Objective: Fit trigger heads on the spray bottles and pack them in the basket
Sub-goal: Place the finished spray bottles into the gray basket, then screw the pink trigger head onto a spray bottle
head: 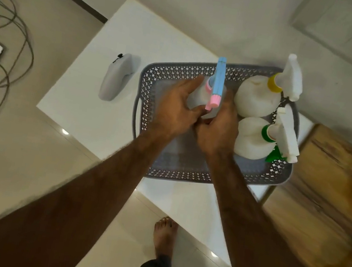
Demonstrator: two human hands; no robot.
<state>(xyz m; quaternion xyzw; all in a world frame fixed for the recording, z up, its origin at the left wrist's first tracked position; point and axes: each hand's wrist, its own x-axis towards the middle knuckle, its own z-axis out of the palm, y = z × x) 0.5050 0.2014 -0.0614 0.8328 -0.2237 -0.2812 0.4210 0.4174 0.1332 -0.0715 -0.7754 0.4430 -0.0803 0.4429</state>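
Note:
A grey perforated basket [195, 69] sits on the white table [127, 28]. Both my hands hold a white spray bottle with a blue and pink trigger head [218, 82] over the basket's left half. My left hand [176, 107] wraps its left side and my right hand [217, 126] its right side. Two more white bottles stand in the basket's right half, one with a yellow collar [257, 96], one with a green collar [253, 137], each with a white trigger head fitted.
A grey handheld device [115, 75] lies on the table left of the basket. A wooden surface [325, 188] with a white round object adjoins on the right. Cables [10, 38] trail on the floor at left. My bare foot [164, 235] stands below the table edge.

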